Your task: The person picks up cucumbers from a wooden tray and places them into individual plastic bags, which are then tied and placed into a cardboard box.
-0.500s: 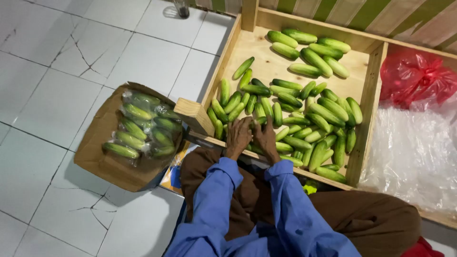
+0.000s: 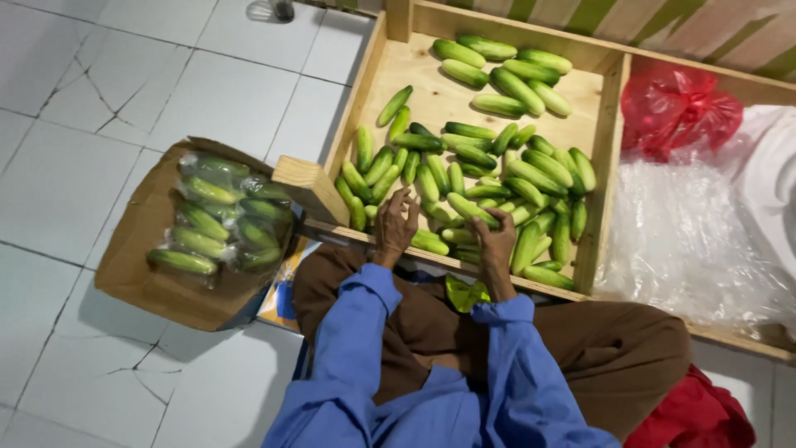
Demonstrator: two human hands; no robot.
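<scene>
A wooden crate (image 2: 365, 79) holds many loose green cucumbers (image 2: 497, 158). My left hand (image 2: 395, 224) rests on the pile at the crate's near edge, fingers spread, with nothing clearly held in it. To its right, my right hand (image 2: 496, 239) closes around the end of one cucumber (image 2: 464, 206) lying on the heap. Both arms wear blue sleeves, and my knees in brown trousers (image 2: 630, 348) sit just below the crate.
A cardboard box (image 2: 133, 249) on the tiled floor to the left holds several cucumbers wrapped in clear plastic (image 2: 220, 216). Right of the crate lie clear plastic bags (image 2: 680, 241) and a red plastic bag (image 2: 676, 108). Red cloth (image 2: 696, 415) lies by my right leg.
My hands were close together at the crate's near edge; now they are apart, the right one further right on a cucumber.
</scene>
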